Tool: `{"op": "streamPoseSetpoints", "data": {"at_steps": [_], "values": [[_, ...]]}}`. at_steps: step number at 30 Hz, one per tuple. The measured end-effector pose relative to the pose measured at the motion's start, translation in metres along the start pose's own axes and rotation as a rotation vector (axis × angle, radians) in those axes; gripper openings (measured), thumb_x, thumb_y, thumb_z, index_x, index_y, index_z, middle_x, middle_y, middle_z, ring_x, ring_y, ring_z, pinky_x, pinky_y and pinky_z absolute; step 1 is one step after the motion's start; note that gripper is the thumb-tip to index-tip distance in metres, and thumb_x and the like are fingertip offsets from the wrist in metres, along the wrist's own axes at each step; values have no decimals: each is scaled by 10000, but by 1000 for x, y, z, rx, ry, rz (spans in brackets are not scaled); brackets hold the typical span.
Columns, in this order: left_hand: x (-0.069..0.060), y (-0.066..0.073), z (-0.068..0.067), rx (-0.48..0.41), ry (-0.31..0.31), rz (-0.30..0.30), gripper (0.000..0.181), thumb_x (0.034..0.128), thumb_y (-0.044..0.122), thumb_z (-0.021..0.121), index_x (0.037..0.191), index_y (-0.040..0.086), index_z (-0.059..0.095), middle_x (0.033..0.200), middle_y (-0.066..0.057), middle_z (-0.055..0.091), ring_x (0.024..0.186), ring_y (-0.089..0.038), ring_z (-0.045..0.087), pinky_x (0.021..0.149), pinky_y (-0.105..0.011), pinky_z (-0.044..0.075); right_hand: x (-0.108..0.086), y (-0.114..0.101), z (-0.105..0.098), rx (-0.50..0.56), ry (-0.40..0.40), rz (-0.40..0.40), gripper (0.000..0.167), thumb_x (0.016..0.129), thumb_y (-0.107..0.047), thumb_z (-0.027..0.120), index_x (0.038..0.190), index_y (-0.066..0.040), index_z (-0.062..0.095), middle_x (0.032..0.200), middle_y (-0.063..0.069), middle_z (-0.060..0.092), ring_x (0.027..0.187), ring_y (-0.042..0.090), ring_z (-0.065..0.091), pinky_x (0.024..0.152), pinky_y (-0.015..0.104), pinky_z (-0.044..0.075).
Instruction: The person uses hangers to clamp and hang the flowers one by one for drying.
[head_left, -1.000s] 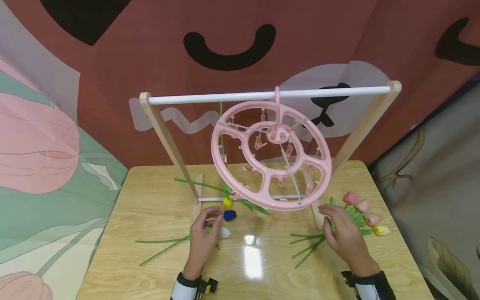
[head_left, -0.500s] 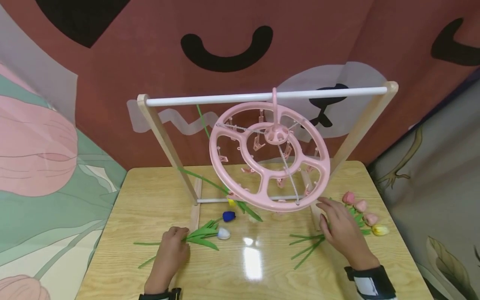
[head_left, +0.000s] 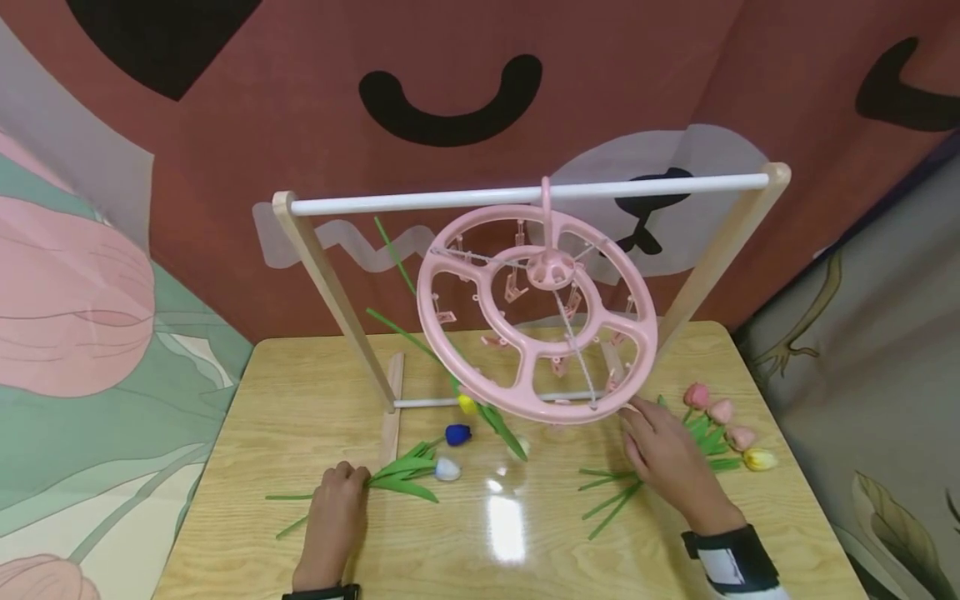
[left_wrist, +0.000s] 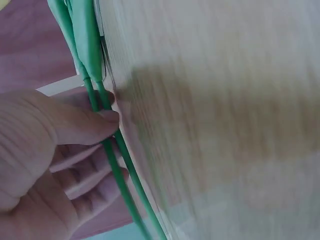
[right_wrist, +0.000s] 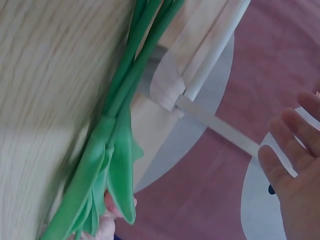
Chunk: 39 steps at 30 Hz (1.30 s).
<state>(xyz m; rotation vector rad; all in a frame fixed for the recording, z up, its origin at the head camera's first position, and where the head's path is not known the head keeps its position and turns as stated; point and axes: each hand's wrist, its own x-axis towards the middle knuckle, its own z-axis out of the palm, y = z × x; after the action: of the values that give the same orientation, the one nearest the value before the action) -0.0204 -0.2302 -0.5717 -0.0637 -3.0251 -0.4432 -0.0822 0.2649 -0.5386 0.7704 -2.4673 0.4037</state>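
My left hand [head_left: 333, 517] pinches two green stems [left_wrist: 122, 175] between thumb and fingers. They belong to a blue tulip [head_left: 457, 434] and a white tulip [head_left: 447, 469] lying on the table. Nothing is in my right hand [head_left: 671, 462], whose fingers are loosely extended near the lower right rim of the pink round clip hanger [head_left: 528, 367]. Beneath this hand lies a bunch of pink and yellow tulips, its green leaves [right_wrist: 90, 185] apart from the fingers in the right wrist view. A yellow tulip [head_left: 467, 405] hangs head-down below the hanger's left side, its clip partly hidden.
The hanger hooks over the white bar [head_left: 420, 200] of a wooden stand [head_left: 330, 292] on the table [head_left: 540, 542]. Several small pink clips [head_left: 517, 287] dangle under the rings. Patterned cloth [head_left: 300, 100] hangs close behind the table.
My left hand has moved down and left onto the stems of the blue and white tulips. The hanging tulips' stems have swung left. My right hand has shifted slightly toward the hanger.
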Motion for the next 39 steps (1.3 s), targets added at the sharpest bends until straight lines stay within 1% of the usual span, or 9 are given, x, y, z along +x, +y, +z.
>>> {"op": "streamPoseSetpoints", "data": {"at_steps": [4, 8, 14, 19, 27, 30, 33, 36, 39], "values": [[0, -1, -1, -12, 30, 26, 238, 808, -157, 748, 1001, -19, 764, 927, -128, 657, 811, -256, 600, 655, -400, 582, 0, -4, 5, 28, -33, 5, 384, 1056, -269, 445, 1202, 15, 659, 1248, 207, 658, 1091, 378, 645, 881, 545, 569], [2, 2, -4, -19, 110, 69, 264, 764, -183, 770, 963, -9, 778, 905, -119, 663, 794, -251, 612, 657, -388, 597, 1, -11, 9, 50, -55, -1, 329, 940, -169, 586, 1208, 7, 657, 1221, 177, 657, 1083, 360, 640, 894, 520, 555], [6, 19, -16, -18, 201, 150, 299, 733, -224, 774, 905, 20, 795, 851, -87, 644, 752, -218, 605, 600, -335, 584, 8, -24, 14, 73, -50, -33, 331, 954, -169, 575, 1238, -17, 650, 1177, 142, 652, 1043, 320, 633, 836, 492, 558], [10, 41, -23, -10, 175, 182, 337, 729, -251, 757, 903, 34, 805, 839, -62, 634, 740, -172, 579, 588, -274, 566, 15, -39, 17, 107, -75, -48, 420, 994, -213, 528, 1365, -29, 600, 1259, 168, 638, 1094, 336, 640, 867, 505, 578], [15, 76, -18, -13, 127, 230, 308, 728, -171, 815, 939, 54, 820, 837, -22, 646, 735, -111, 567, 623, -203, 577, 27, -63, 16, 131, -127, -73, 598, 829, -208, 755, 1375, -23, 597, 1319, 193, 636, 1135, 365, 651, 945, 525, 586], [15, 87, -12, -23, 126, 282, 324, 712, -171, 822, 940, 60, 822, 833, -14, 637, 726, -104, 560, 613, -190, 571, 29, -70, 17, 113, -155, -113, 540, 915, -310, 725, 1361, -24, 619, 1322, 175, 656, 1172, 355, 648, 984, 527, 572], [14, 98, -6, -33, 154, 343, 355, 686, -178, 819, 930, 80, 822, 824, -6, 621, 715, -100, 556, 571, -188, 548, 29, -76, 19, 100, -189, -152, 516, 1062, -472, 529, 1361, -67, 642, 1328, 127, 673, 1213, 323, 636, 1009, 519, 554], [14, 106, -2, -50, 195, 404, 351, 676, -158, 820, 916, 98, 819, 814, 9, 605, 707, -94, 548, 558, -189, 530, 28, -79, 22, 102, -214, -182, 533, 1102, -490, 377, 1336, -117, 678, 1304, 65, 693, 1210, 277, 641, 989, 483, 565], [14, 113, 0, -69, 214, 446, 310, 691, -115, 830, 911, 102, 817, 814, 16, 604, 715, -81, 552, 574, -184, 535, 26, -81, 25, 109, -226, -189, 296, 1042, -339, 627, 1250, -153, 727, 1211, 7, 721, 1128, 223, 661, 936, 425, 590]]}}
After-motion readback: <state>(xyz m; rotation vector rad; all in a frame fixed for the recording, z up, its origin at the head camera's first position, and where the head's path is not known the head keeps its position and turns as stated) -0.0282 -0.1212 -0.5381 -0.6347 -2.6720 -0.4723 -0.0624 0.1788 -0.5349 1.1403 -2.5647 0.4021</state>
